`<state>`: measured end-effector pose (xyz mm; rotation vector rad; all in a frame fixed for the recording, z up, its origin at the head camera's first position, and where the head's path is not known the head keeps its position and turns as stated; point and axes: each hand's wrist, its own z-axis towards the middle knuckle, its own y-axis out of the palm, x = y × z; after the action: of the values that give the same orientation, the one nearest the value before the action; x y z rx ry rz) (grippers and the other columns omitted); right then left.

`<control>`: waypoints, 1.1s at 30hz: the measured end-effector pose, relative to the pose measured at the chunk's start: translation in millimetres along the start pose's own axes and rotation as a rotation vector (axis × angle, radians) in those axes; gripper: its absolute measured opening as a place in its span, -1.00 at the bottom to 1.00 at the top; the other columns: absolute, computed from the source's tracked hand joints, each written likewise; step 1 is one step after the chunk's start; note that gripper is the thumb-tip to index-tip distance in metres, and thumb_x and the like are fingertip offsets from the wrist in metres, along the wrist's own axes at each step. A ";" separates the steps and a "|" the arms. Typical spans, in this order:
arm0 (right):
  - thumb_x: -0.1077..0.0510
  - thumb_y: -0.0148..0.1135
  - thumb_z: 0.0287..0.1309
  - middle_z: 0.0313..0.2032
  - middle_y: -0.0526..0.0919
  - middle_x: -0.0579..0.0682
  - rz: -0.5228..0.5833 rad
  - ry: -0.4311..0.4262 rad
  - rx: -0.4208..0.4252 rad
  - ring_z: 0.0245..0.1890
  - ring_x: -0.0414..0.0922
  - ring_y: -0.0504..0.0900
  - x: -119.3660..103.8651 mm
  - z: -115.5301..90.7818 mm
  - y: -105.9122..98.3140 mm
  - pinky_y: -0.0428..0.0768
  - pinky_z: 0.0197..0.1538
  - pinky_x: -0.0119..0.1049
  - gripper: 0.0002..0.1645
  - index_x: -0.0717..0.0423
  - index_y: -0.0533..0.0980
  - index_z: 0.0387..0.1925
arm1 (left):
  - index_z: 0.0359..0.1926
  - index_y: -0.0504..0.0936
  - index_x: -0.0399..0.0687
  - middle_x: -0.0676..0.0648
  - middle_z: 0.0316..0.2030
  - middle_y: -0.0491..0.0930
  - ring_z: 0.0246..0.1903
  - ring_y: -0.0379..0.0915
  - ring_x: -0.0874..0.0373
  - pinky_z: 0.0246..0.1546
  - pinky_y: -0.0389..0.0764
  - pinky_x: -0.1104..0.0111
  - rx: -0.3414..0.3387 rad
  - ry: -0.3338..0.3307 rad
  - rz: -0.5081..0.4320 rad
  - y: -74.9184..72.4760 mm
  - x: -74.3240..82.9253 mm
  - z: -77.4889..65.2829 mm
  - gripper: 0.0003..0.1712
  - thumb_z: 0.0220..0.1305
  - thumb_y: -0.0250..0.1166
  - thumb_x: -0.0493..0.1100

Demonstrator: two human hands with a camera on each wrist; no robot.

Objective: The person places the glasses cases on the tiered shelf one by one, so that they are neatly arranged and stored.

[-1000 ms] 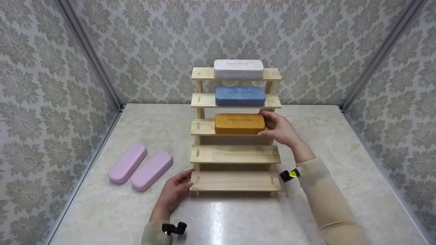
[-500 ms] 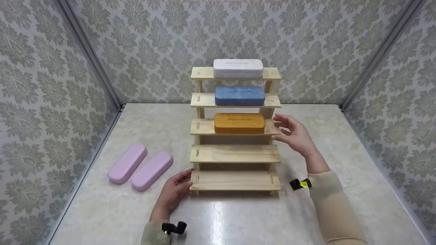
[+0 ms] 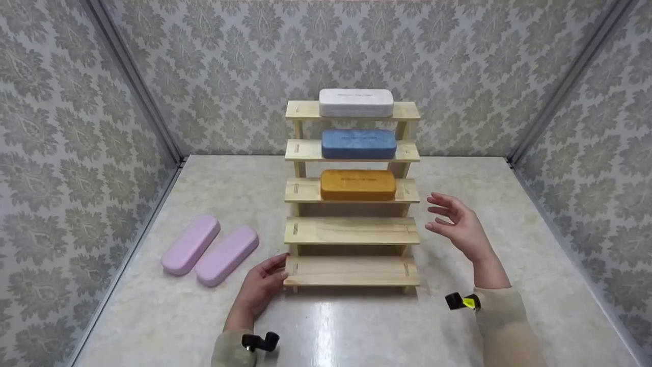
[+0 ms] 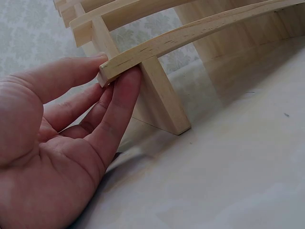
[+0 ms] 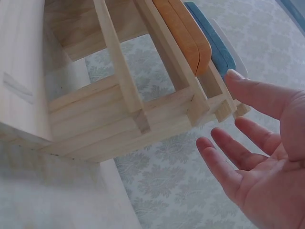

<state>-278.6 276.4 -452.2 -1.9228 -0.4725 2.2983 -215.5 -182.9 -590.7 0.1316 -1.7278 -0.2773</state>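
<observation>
Pale wooden five-shelf stepped rack (image 3: 356, 232) pinched at its lower left corner

On a glossy marbled cream tabletop (image 3: 153, 321), the rack stands upright, its shelves running left to right. A person's left hand (image 3: 261, 286) grips the lowest shelf's left end, thumb above and fingers beneath. The right hand (image 3: 462, 229) hangs off the rack's right side, fingers loosely bent, grasping nothing. Two rounded-end, glossy pink oblong cases, the outer one (image 3: 191, 245) and the inner one (image 3: 227, 256), lie left of the rack, their long axes slanting from near left to far right; the left hand is much nearer them. One oblong case sits lengthwise on each upper shelf: white (image 3: 356, 103) on top, blue (image 3: 358, 145), then orange (image 3: 358, 185). Each of these three bears one line of lettering, too small to read; no writing shows on the pink pair.
</observation>
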 end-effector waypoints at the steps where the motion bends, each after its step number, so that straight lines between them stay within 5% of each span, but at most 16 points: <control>1: 0.24 0.45 0.21 0.43 0.40 0.19 0.002 0.008 0.002 0.33 -0.09 0.50 2.8 -2.9 0.1 0.56 0.27 -0.39 -0.14 0.13 0.29 0.49 | 0.45 0.32 -0.40 -0.09 0.18 0.59 0.07 0.58 0.20 0.00 0.70 0.41 -0.002 -0.003 -0.001 0.0 -0.4 0.1 -0.29 0.30 0.27 -0.46; 12: 0.29 0.41 0.22 0.38 0.45 0.23 0.071 0.068 0.015 0.23 -0.16 0.59 36.2 -29.4 9.2 0.69 0.08 -0.42 -0.16 0.20 0.28 0.48 | 0.45 0.33 -0.39 -0.06 0.16 0.60 0.06 0.59 0.20 0.00 0.70 0.41 -0.007 0.004 0.013 -0.5 -0.9 -0.6 -0.29 0.30 0.29 -0.43; 24: 0.35 0.31 0.27 0.45 0.30 0.34 0.233 0.241 -0.058 0.33 0.16 0.52 62.7 -45.7 28.5 0.72 0.05 -0.33 -0.10 0.23 0.13 0.55 | 0.45 0.32 -0.42 -0.11 0.17 0.60 0.07 0.58 0.20 0.02 0.69 0.42 -0.024 0.031 0.042 -1.4 -0.5 -0.2 -0.29 0.30 0.29 -0.43; 33: 0.26 0.32 0.31 0.49 0.24 0.39 0.261 0.309 -0.142 0.14 -0.13 0.63 73.0 -53.1 39.4 0.72 0.04 -0.26 -0.06 0.20 0.06 0.58 | 0.47 0.28 -0.43 -0.11 0.21 0.57 0.07 0.59 0.21 -0.01 0.70 0.40 -0.034 0.020 0.012 -1.0 -0.5 0.3 -0.28 0.31 0.26 -0.45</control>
<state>-236.4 268.4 -540.9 -2.4882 -0.3769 2.0937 -215.7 -183.7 -591.5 0.0988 -1.7027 -0.2951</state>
